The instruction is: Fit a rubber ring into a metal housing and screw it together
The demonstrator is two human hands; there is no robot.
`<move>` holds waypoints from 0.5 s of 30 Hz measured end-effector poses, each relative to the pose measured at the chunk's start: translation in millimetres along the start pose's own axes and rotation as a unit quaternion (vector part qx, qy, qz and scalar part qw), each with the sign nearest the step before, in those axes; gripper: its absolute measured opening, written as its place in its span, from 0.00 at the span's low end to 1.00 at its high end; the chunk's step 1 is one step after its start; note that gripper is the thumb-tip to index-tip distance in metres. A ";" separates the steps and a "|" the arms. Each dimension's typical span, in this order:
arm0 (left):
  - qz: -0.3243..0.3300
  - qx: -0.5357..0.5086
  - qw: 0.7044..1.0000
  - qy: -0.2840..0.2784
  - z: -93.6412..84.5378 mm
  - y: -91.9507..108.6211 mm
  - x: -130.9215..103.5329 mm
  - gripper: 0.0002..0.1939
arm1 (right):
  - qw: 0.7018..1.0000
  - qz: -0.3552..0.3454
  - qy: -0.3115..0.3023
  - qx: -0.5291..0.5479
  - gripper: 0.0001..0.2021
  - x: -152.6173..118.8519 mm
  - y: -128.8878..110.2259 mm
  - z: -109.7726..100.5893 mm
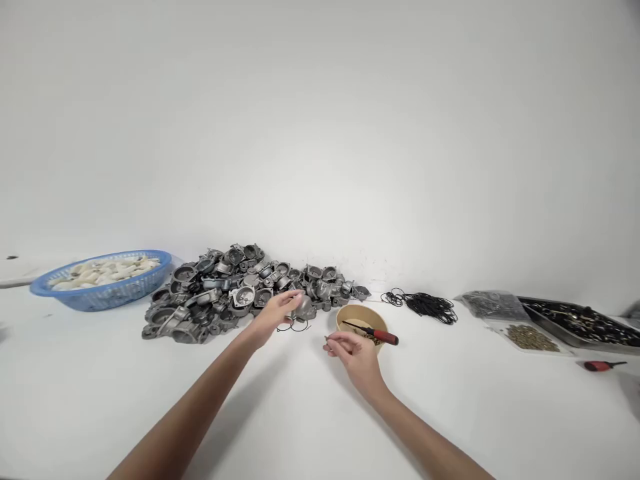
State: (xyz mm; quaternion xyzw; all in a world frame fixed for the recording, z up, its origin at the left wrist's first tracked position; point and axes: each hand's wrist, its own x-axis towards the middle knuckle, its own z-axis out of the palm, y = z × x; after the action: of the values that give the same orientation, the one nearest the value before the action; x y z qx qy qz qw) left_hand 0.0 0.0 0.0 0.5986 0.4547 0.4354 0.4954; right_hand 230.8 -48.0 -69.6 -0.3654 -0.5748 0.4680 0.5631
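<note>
My left hand (277,313) reaches forward to the front edge of a heap of grey cast-metal housings (225,293) and closes on one grey housing (304,308). Two thin black rings (294,326) lie on the white table just below it. My right hand (353,353) hovers near the table in front of a tan bowl (356,316), its fingertips pinched on a small dark part too small to make out. A red-handled screwdriver (375,332) lies across the bowl's rim.
A blue basket (103,293) of white parts stands at the far left. Right of the bowl lie a pile of black rings (427,305), a bag of small parts (493,305), brass pieces (531,338), a dark metal tray (583,322) and another red tool (600,365).
</note>
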 end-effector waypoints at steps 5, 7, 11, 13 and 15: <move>-0.116 -0.273 0.953 -0.069 51.1 -11.3 5.9 0.29 | 0.940 -0.284 0.040 -0.186 0.04 2.6 -23.8 -19.3; -0.147 -0.298 0.940 -0.080 61.9 -20.7 -0.1 0.28 | 0.895 -0.367 0.047 -0.249 0.06 4.6 -30.6 -27.2; -0.180 -0.260 0.941 -0.118 69.0 -31.8 -16.3 0.29 | 0.861 -0.420 0.024 -0.287 0.10 6.6 -33.8 -32.7; -0.189 -0.250 0.944 -0.104 71.6 -33.7 -20.5 0.28 | 0.860 -0.423 -0.001 -0.287 0.11 5.6 -31.7 -30.7; -0.187 -0.257 0.945 -0.081 75.4 -35.4 -20.9 0.28 | 0.861 -0.423 -0.026 -0.279 0.12 3.6 -29.3 -27.6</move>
State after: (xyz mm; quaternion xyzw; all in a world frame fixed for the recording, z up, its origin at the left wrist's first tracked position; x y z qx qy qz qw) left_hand 65.0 -31.8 -46.3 0.3879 0.3897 0.3872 0.7401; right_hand 260.9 -49.8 -42.8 -0.2167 -0.7952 0.0137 0.5661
